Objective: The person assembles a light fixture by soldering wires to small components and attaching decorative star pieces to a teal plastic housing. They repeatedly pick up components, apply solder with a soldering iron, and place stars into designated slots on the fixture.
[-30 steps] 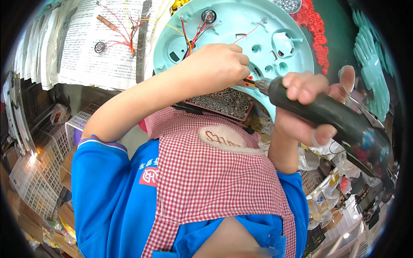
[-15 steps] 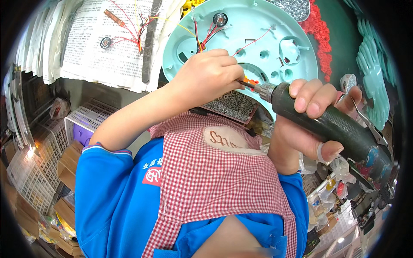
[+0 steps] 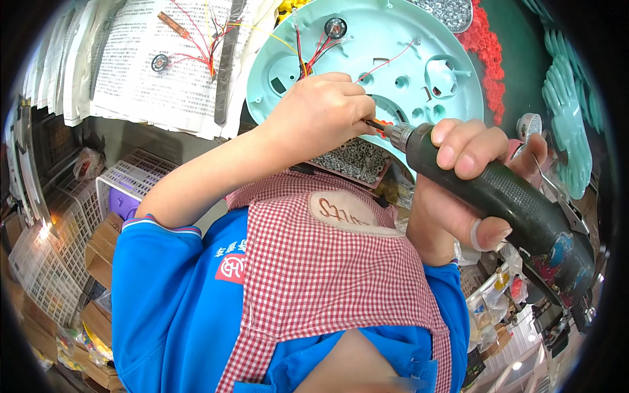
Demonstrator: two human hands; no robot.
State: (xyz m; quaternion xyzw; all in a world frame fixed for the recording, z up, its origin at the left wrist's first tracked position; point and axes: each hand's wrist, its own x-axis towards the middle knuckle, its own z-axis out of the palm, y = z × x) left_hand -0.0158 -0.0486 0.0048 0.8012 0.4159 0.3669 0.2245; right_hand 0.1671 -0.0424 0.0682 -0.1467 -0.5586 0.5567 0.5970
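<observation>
My right hand (image 3: 468, 173) grips a dark electric screwdriver (image 3: 517, 206) that points left toward a round mint-green plastic housing (image 3: 400, 59). My left hand (image 3: 324, 114) is closed around the screwdriver's bit at its tip, right over the housing's near rim. Red and yellow wires (image 3: 314, 46) run across the housing to a small round part (image 3: 335, 27). What the fingertips pinch is hidden.
A tray of small screws (image 3: 354, 160) sits below the housing. Printed paper with wired parts (image 3: 177, 59) lies at the upper left. Red pieces (image 3: 481, 46) and stacked mint parts (image 3: 567, 131) are at the right. White baskets (image 3: 72, 229) stand at the left.
The view has shifted, so the housing, both hands and the screwdriver sit a little further right and lower in the picture. The grips are unchanged.
</observation>
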